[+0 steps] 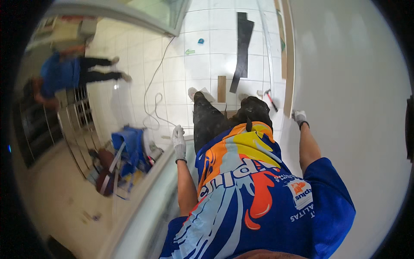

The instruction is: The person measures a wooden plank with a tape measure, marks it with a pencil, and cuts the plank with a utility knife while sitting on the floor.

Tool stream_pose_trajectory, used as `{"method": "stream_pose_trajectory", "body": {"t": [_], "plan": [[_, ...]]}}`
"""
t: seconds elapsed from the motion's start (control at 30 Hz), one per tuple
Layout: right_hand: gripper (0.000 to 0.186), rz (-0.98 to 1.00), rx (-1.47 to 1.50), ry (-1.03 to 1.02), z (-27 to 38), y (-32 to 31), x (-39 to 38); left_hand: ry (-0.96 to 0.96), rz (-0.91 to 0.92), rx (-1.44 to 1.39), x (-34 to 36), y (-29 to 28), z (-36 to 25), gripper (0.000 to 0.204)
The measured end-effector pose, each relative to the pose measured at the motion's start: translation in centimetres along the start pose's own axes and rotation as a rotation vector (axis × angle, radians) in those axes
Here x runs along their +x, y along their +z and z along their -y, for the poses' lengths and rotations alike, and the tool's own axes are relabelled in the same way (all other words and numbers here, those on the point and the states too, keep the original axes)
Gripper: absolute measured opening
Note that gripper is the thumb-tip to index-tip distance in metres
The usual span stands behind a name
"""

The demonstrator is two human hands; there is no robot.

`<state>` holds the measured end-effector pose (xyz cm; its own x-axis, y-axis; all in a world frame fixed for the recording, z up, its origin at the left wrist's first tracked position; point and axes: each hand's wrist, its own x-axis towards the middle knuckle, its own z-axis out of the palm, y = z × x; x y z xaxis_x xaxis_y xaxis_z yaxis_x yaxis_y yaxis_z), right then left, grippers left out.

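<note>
My left hand (pixel 179 142), in a pale glove, is beside my left thigh, near a long frame edge and a loose cable (pixel 158 110). Its fingers are bent together; whatever they may hold is too small to make out. My right hand (pixel 300 117), also gloved, grips the brown edge (pixel 289 77) of a large white panel (pixel 345 86) to my right. A hammer with a red and black handle (pixel 271 100) lies on the tiles near it. A short wooden strip (pixel 221 88) lies by my feet, with long dark strips (pixel 242 47) beyond.
A person in blue (pixel 60 73) is at the left by metal railings (pixel 75 129). A blue bag (pixel 129 146) with other items sits at lower left. A glass-panelled frame (pixel 174 17) is at the top. A small blue object (pixel 201 41) lies on the tiled floor (pixel 198 64).
</note>
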<state>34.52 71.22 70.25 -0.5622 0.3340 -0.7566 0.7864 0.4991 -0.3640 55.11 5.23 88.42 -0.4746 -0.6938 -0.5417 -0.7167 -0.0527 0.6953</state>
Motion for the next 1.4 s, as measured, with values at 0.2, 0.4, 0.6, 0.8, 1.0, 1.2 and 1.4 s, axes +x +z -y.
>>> {"method": "stream_pose_trajectory", "body": {"t": [0.2,0.4,0.6,0.8,1.0,1.2,1.4], "plan": [[0.032,-0.151,0.628,-0.001,0.9,11.4,-10.0,0.080,0.370,0.201,12.7,-4.2,2.5,0.043],[0.034,-0.361,0.334,0.040,-2.0,29.0,-21.9,0.095,0.826,0.482,31.0,-4.1,1.5,0.047],[0.041,-0.230,0.418,0.384,-0.2,50.0,-36.8,0.176,0.706,0.538,39.9,-9.1,-3.9,0.039],[0.031,-0.367,0.953,0.614,-4.0,62.9,-38.0,0.199,0.977,0.832,42.5,-5.8,-3.9,0.041],[0.041,-0.251,0.657,0.378,0.0,68.8,-31.8,0.447,1.112,1.371,44.7,2.5,3.6,0.031],[0.042,-0.293,0.626,0.106,-2.0,75.1,-16.6,1.940,1.468,1.360,53.2,17.7,14.4,0.031],[0.038,-0.283,0.337,0.150,-8.8,83.5,1.3,1.478,1.646,1.523,54.6,34.6,24.2,0.039]]}}
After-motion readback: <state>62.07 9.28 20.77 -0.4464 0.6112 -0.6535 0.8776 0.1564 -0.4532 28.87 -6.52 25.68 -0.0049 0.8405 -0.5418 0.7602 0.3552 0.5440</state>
